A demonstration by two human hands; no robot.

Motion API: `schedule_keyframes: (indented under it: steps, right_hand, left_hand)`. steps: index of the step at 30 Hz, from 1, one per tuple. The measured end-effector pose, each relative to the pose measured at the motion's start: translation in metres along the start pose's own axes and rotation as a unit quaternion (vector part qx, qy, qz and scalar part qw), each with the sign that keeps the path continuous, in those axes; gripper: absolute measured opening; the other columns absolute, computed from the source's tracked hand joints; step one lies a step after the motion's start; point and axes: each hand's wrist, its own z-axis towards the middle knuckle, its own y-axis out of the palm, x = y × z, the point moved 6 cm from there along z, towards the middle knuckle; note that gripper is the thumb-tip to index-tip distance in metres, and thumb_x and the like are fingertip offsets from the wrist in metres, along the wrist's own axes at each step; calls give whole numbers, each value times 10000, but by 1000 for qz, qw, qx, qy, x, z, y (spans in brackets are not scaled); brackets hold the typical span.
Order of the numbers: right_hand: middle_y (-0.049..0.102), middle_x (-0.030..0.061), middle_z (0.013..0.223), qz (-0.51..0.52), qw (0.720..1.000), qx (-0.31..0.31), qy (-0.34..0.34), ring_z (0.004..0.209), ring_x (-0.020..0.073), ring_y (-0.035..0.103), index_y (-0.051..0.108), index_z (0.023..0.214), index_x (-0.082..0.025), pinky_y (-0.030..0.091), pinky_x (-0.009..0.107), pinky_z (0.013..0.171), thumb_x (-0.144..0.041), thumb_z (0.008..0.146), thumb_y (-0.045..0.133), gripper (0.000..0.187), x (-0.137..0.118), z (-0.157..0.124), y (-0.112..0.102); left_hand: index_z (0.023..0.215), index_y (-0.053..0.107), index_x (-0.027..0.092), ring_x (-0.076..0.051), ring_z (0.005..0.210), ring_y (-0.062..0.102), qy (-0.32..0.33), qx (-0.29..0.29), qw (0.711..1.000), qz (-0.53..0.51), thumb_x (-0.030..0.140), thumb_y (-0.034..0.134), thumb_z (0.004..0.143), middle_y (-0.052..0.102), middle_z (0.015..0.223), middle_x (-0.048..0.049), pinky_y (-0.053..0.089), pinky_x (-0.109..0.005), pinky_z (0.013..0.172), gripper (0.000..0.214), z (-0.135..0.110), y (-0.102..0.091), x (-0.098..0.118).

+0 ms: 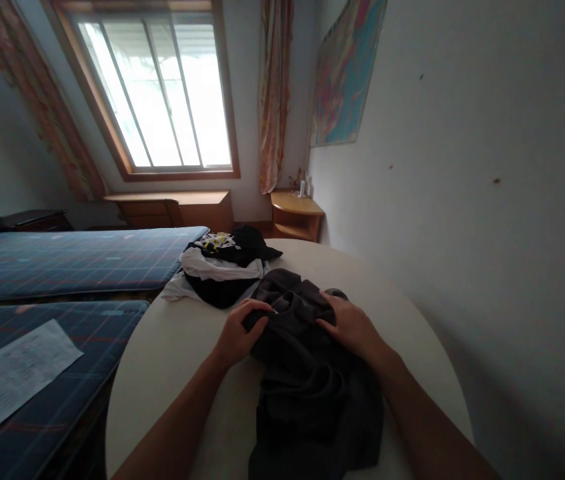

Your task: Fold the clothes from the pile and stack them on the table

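A dark grey garment [307, 387] lies crumpled on a round cream table [172, 353], hanging toward the near edge. My left hand [239, 333] is closed on the garment's upper left edge. My right hand [349, 323] rests on the cloth's upper right part, fingers curled into the fabric. Just beyond the hands sits a pile of black and white clothes [222, 270].
Two beds with blue plaid covers [62, 263] stand left of the table; a sheet of paper [9, 377] lies on the nearer one. A wooden corner shelf [295, 213] and a window [162, 93] are at the back. A grey wall [487, 200] runs close on the right.
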Motion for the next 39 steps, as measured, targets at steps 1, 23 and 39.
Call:
schedule_keyframes:
  steps: [1,23,39]
  right_hand:
    - [671,140,1260,-16,1000,-11,24,1114,318,644,601,1339,-215,494,422,920,-334,827,680,532,11,0,3]
    - [593,181,1368,-88,984,137,68,1308,317,485,567,1364,-101,289,522,1129,-526,948,470,603,48,11,-9]
    - [739,114,962,71,956,236,161,876,268,668,714,1059,-179,484,370,794,-495,933,427,445,78,-1,-52]
  left_hand:
    - [1017,681,199,-208,962,661,-13,3,1000,7,269,592,887,704,996,-70,502,-350,905,172,-1,0,-3]
    - [1175,639,184,-279,1131,621,-136,11,978,160,442,552,918,696,1160,-111,456,-448,1012,374,-5,10,-38]
    - [1003,745,210,-228,985,661,-31,-45,978,200,327,520,932,748,1013,-68,497,-379,936,264,3,-2,-14]
